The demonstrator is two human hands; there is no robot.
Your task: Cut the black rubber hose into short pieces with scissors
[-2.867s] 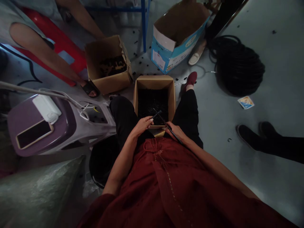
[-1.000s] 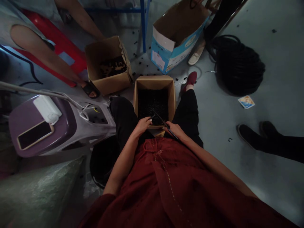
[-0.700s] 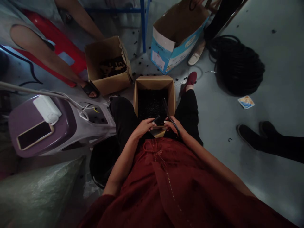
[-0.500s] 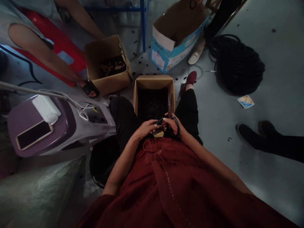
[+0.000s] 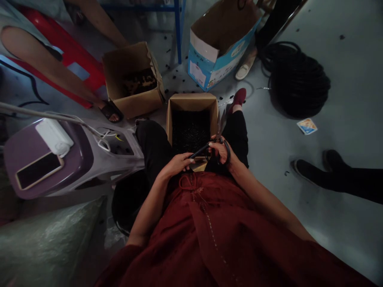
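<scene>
Above my lap, my left hand (image 5: pixel 179 162) pinches one end of a short black rubber-looking strip (image 5: pixel 200 151). The strip slants up to the fingers of my right hand (image 5: pixel 220 150), which also touch it. Scissors (image 5: pixel 228 153) with dark handles are looped in my right hand, their blades pointing away from me along the box's right wall. Between my legs stands an open cardboard box (image 5: pixel 191 97) holding many small black pieces (image 5: pixel 191 127).
Another cardboard box (image 5: pixel 131 105) and a blue-white carton (image 5: pixel 206 67) stand ahead. Left is a purple stool (image 5: pixel 74 139) with a phone (image 5: pixel 38 170) on it. A black coil (image 5: pixel 299 79) lies right, near a person's black shoes (image 5: pixel 314 171). Another person's arm (image 5: pixel 98 20) reaches by the left box.
My hands have moved farther apart, and more of the black strip shows between them. The scissors have shifted slightly to the right with my right hand.
</scene>
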